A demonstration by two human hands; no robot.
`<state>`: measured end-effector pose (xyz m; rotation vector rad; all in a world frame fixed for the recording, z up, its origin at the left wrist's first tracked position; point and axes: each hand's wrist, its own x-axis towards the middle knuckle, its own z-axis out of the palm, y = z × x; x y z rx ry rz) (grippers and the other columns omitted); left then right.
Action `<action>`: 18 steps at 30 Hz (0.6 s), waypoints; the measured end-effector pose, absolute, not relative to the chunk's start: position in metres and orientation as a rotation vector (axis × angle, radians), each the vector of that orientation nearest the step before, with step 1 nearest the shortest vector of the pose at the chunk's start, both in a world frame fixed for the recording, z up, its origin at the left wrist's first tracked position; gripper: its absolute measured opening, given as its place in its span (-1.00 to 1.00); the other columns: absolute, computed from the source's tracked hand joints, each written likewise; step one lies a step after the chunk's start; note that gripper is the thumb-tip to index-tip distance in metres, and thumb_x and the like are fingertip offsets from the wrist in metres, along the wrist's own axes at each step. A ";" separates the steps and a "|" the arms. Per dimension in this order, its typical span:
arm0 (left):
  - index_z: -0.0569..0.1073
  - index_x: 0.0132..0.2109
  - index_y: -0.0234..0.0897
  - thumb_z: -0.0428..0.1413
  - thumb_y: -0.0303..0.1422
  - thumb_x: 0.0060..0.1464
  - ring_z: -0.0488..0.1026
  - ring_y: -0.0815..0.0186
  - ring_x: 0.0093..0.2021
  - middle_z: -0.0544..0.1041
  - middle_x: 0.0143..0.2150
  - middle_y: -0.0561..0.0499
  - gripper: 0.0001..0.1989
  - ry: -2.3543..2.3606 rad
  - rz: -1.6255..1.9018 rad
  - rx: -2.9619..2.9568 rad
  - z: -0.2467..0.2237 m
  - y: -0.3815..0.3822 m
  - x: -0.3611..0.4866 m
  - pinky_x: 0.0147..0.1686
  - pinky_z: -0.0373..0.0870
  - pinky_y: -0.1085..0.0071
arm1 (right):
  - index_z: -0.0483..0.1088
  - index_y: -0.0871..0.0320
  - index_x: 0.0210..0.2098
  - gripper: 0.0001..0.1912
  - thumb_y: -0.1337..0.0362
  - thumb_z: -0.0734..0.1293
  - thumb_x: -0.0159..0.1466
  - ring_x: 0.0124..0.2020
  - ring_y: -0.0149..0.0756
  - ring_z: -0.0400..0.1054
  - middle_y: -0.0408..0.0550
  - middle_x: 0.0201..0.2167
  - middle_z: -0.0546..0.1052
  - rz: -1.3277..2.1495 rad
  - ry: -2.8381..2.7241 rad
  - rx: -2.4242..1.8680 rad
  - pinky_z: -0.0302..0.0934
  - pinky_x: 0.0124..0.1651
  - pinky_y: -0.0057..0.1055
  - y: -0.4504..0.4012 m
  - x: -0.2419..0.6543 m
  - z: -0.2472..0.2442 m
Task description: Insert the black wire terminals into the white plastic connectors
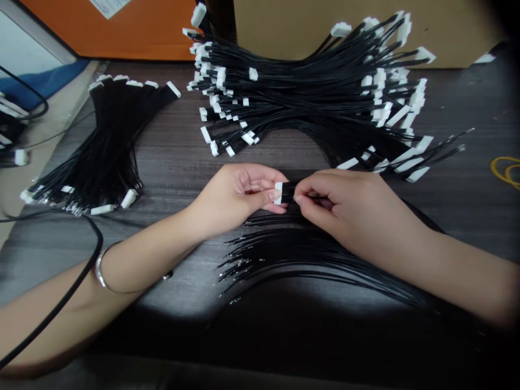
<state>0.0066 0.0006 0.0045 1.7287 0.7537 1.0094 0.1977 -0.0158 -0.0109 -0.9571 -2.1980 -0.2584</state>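
Observation:
Between the thumb and fingers of my left hand (pixel 252 192) is a small white connector housing (pixel 278 193). Black wires (pixel 288 190) run from its right side toward my right hand (pixel 341 200). My right thumb and forefinger pinch a black wire close to the housing; the fingertips partly cover it. Below both hands a fan of loose black wires (pixel 300 249) lies on the table, with bare metal terminals at the left ends. Their right part passes under my right forearm.
A large pile of black cables (pixel 300 81) with white connectors lies at the back. Another cable bundle (pixel 114 130) is at left. Behind stand an orange box (pixel 134 32) and a cardboard box (pixel 284 32). A thick black cord (pixel 77 281) crosses my left forearm. Yellow bands (pixel 506 170) lie right.

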 end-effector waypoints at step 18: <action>0.50 -0.20 -0.42 0.17 -0.58 0.06 0.58 0.34 -0.31 0.53 -0.40 0.06 -0.88 0.530 1.128 1.442 0.000 0.012 0.002 -0.17 0.55 0.38 | 0.43 0.20 -0.27 -0.92 0.35 0.29 0.28 -0.22 -0.30 0.31 0.00 -0.26 0.39 -0.337 -2.373 -0.779 0.27 -0.13 -0.34 -0.022 0.198 -0.027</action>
